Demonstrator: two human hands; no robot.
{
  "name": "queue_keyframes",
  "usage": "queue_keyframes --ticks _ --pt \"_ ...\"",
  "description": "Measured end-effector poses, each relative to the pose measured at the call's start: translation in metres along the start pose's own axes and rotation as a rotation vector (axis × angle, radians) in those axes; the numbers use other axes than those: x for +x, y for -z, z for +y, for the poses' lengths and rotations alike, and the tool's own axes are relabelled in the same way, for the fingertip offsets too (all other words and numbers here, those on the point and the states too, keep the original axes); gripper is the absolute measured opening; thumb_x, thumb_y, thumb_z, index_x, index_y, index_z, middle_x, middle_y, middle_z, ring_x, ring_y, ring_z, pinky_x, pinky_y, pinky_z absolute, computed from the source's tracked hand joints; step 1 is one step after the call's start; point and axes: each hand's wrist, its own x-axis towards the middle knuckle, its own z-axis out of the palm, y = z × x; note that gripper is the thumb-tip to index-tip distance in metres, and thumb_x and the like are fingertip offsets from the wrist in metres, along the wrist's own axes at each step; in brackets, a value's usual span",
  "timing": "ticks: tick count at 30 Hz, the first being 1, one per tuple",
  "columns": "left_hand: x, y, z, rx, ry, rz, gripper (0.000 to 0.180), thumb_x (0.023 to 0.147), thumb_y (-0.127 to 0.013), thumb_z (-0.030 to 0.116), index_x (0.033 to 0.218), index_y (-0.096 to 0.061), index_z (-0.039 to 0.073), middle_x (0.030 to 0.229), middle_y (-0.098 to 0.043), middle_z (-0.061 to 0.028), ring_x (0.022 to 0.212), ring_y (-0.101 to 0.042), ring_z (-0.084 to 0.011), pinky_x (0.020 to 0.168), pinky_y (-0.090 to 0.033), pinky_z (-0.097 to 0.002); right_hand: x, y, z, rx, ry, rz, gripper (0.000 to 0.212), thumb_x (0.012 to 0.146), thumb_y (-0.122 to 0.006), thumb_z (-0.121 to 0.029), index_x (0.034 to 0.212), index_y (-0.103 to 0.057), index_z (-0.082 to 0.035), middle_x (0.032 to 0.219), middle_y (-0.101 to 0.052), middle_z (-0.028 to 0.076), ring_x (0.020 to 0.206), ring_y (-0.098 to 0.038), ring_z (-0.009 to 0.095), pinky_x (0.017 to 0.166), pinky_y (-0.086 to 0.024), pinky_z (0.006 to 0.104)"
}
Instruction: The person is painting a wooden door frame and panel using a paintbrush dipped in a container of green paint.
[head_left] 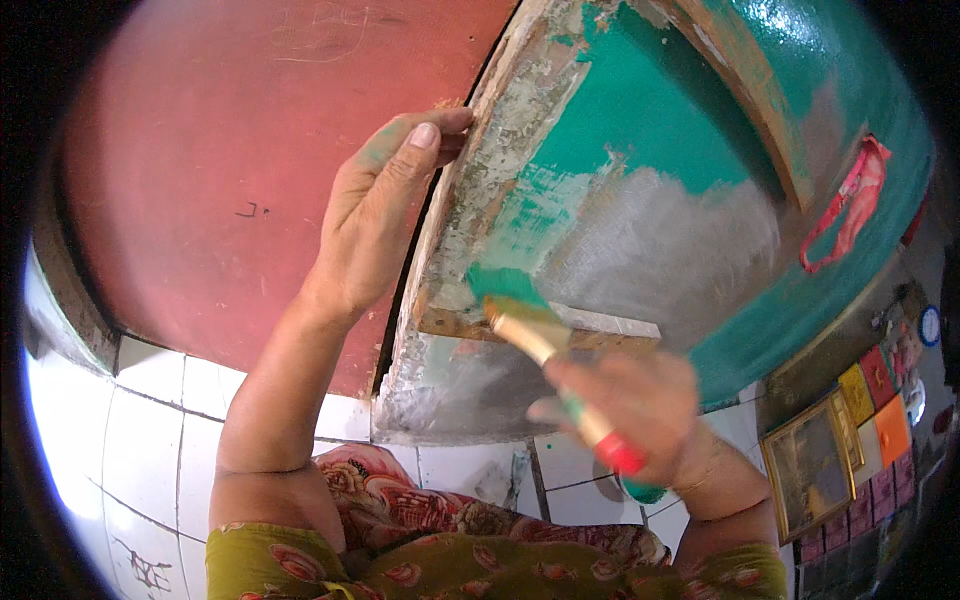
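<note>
Paintbrush (538,343) at the wall (640,120) — likely light, stiff-handled, soft-bristled — is best held mid-handle, where the right hand (645,395) clamps it; whether left hand (375,205) grips red panel (250,200) cannot be told

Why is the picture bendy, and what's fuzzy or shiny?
In the head view, a fisheye lens bends the floor tiles and corners go black; in the head view, the right hand and paintbrush blur, the left hand looks sharper; the head view also shows glare at far left and on the upper-right green wall.
</note>
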Motion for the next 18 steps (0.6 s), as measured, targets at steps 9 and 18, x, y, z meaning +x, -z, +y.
queue_keyframes --ticks 9,18 --pt "-0.001 -0.001 0.006 -0.009 0.059 -0.005 0.046 0.104 -0.050 0.035 0.128 -0.058 -0.004 0.120 -0.063 -0.0123 0.113 -0.056 -0.0177 0.101 -0.043 -0.0327 0.051 0.088 0.027 -0.142 -0.143 0.483 0.021 0.077 -0.078 -0.012 0.093 -0.074 0.000 0.089 -0.069 0.010 0.078 -0.063 0.020 0.068 -0.047 0.0311" --pt "-0.001 0.004 0.007 0.123 0.043 -0.024 0.044 0.103 -0.052 0.033 0.127 -0.058 -0.004 0.119 -0.061 -0.0100 0.112 -0.055 -0.0155 0.099 -0.042 -0.0306 0.062 0.078 0.004 -0.196 -0.198 0.289 0.034 0.077 -0.080 -0.021 0.101 -0.070 0.002 0.083 -0.065 0.012 0.075 -0.062 0.022 0.066 -0.046 0.0297"
